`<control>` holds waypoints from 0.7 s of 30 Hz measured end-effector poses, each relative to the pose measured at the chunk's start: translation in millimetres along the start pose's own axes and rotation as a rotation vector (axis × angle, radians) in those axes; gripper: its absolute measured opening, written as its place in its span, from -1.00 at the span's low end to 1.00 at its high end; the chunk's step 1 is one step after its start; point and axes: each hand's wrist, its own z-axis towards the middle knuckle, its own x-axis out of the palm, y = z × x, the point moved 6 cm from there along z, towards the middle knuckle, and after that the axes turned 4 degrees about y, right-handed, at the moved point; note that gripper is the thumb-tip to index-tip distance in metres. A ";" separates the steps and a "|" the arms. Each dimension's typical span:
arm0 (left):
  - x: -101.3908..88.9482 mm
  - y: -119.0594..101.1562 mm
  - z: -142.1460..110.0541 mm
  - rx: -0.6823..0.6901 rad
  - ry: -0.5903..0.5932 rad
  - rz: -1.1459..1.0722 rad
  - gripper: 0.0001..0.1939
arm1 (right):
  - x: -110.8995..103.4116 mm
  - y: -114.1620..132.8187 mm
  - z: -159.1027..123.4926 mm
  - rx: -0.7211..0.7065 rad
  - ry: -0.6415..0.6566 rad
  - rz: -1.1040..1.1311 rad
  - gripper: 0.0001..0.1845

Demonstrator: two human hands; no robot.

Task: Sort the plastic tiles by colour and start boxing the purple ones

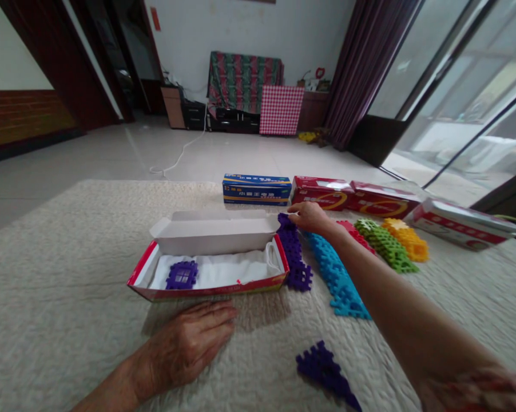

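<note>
An open red-and-white cardboard box [206,290] stands on the quilted mat, its lid flap folded back. White cloth-like lining [223,269] covers its inside, and a square purple interlocking plastic piece [182,276] lies at the left end. My left hand [193,337] rests flat on the mat at the near side of the box, holding nothing. Right of the box runs a row of purple pieces [296,257]. At its far end, the fingers of my right hand [312,217] close on a purple piece, partly hidden. A triangular purple piece [324,369] lies near the front.
Light blue pieces [337,280], red pieces [356,233], green pieces [384,243] and yellow pieces [406,237] lie in rows to the right. Behind them stand a blue box [257,190], two red boxes [320,191] and a red-and-white box [461,223].
</note>
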 end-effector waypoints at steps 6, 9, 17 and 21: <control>-1.8 2.0 -0.1 -0.004 0.020 -0.019 -0.72 | 3.9 3.1 9.9 0.047 0.037 -0.028 -0.68; -2.2 2.4 0.4 -0.009 0.011 -0.020 -0.72 | 4.6 -0.2 13.2 0.085 0.053 -0.044 -0.68; 2.5 3.1 -1.8 -0.038 0.017 -0.046 -0.72 | 5.1 -1.8 27.1 0.085 0.175 -0.094 -0.73; 0.2 3.2 0.6 -0.047 0.008 -0.054 -0.71 | 2.1 4.2 28.8 0.075 0.225 -0.114 -0.76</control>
